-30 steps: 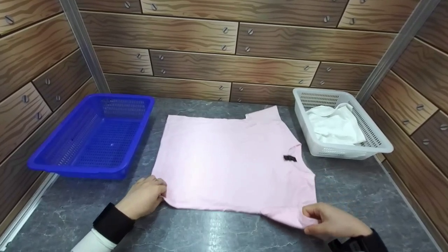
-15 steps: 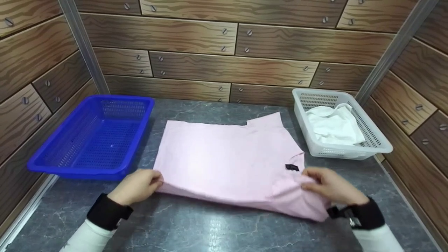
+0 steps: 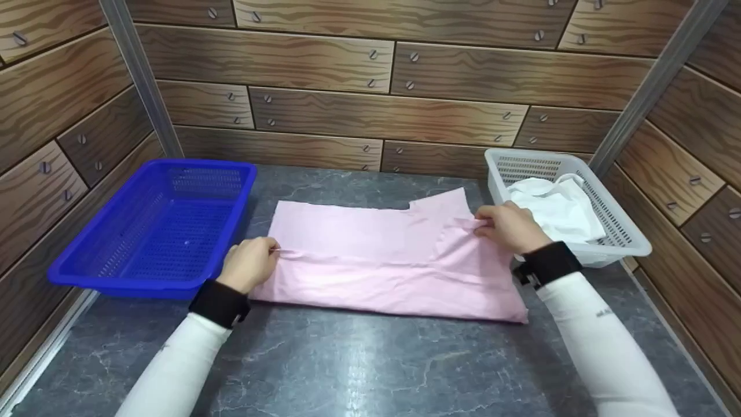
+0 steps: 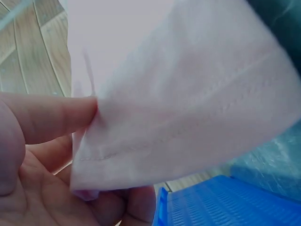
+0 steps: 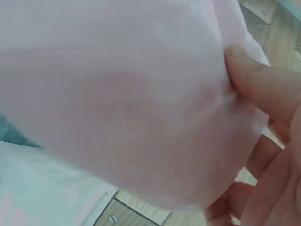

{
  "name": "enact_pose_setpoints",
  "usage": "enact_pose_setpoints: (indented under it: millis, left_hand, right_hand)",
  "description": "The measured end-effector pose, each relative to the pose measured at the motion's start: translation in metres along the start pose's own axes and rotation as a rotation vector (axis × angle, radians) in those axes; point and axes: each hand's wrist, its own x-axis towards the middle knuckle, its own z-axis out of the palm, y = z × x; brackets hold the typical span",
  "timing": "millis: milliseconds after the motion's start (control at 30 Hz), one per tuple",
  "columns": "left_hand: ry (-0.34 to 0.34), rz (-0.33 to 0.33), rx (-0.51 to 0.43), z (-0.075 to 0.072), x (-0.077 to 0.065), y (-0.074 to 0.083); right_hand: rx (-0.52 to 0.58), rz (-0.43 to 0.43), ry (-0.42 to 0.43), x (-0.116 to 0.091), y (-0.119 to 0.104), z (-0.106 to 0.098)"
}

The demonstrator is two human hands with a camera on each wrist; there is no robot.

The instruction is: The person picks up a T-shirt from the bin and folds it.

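A pink short-sleeved T-shirt (image 3: 382,284) lies sideways on the grey table, its near half lifted and turned over the far half. My left hand (image 3: 250,263) pinches the turned edge at the hem end. At the collar end my right hand (image 3: 509,227) pinches the same edge, near the far sleeve. Stitched hem cloth (image 4: 178,127) hangs from the thumb and fingers in the left wrist view. In the right wrist view the thumb presses the pink cloth (image 5: 141,108) against the fingers behind it. The neck label is hidden under the fold.
A blue perforated basket (image 3: 202,255) stands left of the shirt, close to my left hand. At the back right is a white basket (image 3: 622,246) with folded white cloth (image 3: 558,208) inside, just beyond my right wrist. Wood-patterned walls (image 3: 324,110) enclose the table.
Both hands have moved away from me, carrying the shirt's near edge up and over the far half. The black neck label has gone under the cloth.
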Motion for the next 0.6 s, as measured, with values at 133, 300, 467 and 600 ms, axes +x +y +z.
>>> enact_pose_setpoints:
  millis: [133,300,467,600]
  left_hand:
    - [-0.039,-0.092,0.139,-0.005,0.019,0.011]
    - [-0.111,-0.201,0.097,0.012,0.037,-0.003]
    - [-0.116,-0.276,0.001,0.017,0.029,-0.02]
    - [-0.098,-0.302,-0.045,0.01,0.017,-0.028]
  right_hand:
    - [0.096,-0.045,-0.055,0.032,0.007,0.019]
    - [0.073,0.051,-0.004,0.036,0.011,0.061]
    - [0.3,0.179,0.026,0.002,0.01,0.069]
    - [0.462,0.258,-0.007,-0.033,0.019,0.055]
